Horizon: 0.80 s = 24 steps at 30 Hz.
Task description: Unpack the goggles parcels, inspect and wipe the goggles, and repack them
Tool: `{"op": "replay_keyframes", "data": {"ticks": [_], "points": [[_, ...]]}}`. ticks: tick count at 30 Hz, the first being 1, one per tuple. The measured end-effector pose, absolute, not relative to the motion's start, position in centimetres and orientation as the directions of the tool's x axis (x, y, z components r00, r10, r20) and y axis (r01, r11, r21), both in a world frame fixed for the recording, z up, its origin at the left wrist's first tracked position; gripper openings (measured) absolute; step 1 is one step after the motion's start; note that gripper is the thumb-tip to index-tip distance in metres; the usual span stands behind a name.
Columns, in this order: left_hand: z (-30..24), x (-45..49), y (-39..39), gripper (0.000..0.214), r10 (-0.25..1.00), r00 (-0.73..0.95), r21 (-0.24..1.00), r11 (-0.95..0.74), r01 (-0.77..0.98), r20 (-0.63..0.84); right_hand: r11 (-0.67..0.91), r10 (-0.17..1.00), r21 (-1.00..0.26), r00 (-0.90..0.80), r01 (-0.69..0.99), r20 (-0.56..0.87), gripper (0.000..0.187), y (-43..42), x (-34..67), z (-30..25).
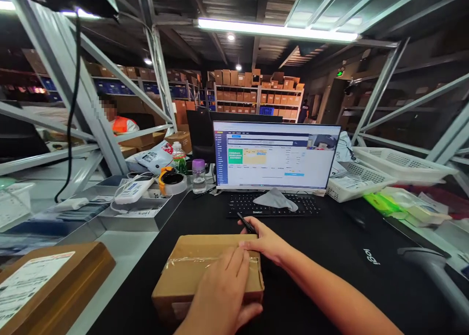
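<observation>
My left hand (220, 288) lies open and flat on the taped cardboard box (190, 259), seemingly steadying it on the black bench (311, 256). My right hand (264, 242) grips a slim dark tool (245, 222) at the box's far edge.

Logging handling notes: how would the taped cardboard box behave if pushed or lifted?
The cardboard box probably stays stiff: flat faces, taped seam. Low and wide, it should slide on the black mat, not tip. Left hand lies flat on it, right hand grips a black tool; weight unclear.
</observation>
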<state>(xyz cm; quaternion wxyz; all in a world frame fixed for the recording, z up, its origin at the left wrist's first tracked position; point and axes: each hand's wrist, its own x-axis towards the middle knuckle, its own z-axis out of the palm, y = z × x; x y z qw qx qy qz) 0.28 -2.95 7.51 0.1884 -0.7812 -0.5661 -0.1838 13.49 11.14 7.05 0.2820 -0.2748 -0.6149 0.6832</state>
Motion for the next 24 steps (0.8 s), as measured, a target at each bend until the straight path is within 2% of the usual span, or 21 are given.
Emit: {"op": "replay_keyframes", "data": {"ticks": [4, 9, 16, 21, 24], "points": [[7.0, 0.9, -2.4, 0.077, 0.858, 0.264, -0.087, -0.252, 0.964, 0.442, -0.03, 0.793, -0.994, -0.608, -0.105, 0.04, 0.06, 10.8, 13.3, 6.4], [8.3, 0.4, -2.0, 0.064, 0.907, 0.243, 0.03, -0.269, 0.963, 0.344, -0.051, 0.827, -0.989, -0.561, -0.135, 0.034, 0.055, 10.5, 13.1, 5.8], [9.3, 1.7, -1.5, 0.062, 0.869, 0.216, 0.121, -0.298, 0.947, 0.445, -0.026, 0.839, -0.993, -0.542, -0.117, 0.042, 0.046, 10.8, 13.1, 5.5], [7.3, 3.4, -2.2, 0.083, 0.809, 0.249, -0.073, -0.249, 0.966, 0.532, 0.013, 0.837, -0.999, -0.547, -0.038, 0.031, 0.031, 11.1, 13.6, 5.3], [6.1, 3.2, -2.2, 0.075, 0.72, 0.241, -0.172, -0.169, 0.97, 0.651, 0.109, 0.823, -0.994, -0.561, 0.008, 0.086, 0.024, 12.0, 14.3, 5.7]]}}
